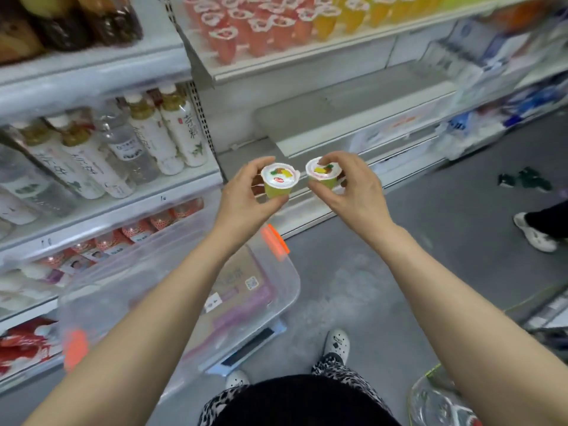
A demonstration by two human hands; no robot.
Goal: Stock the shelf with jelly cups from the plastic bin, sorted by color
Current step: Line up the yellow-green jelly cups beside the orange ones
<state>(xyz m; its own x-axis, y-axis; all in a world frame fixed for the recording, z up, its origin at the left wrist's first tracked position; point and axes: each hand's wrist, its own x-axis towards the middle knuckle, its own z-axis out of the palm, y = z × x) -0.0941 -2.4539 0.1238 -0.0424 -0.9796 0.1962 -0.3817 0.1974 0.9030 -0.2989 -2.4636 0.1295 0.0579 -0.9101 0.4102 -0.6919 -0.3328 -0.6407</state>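
Both forearms stretch forward over the clear plastic bin point(294, 282) on the floor, which looks almost emptied. The left hand point(242, 195) pinches one yellow-green jelly cup point(280, 184). The right hand point(355, 192) pinches a second jelly cup point(324, 173) beside it, well below the top shelf point(307, 55). Red cups point(246, 29) and yellow cups point(353, 13) already stand grouped there, so stocking seems nearly done. Each held cup has a white, fruit-printed foil lid.

The upper shelf point(307, 53) carries red jelly cups point(246, 29) on its left part and yellow jelly cups point(347, 13) to their right. On the grey floor point(445, 229) stands a clear plastic bin point(276, 305) with orange latches, close to the shelving.
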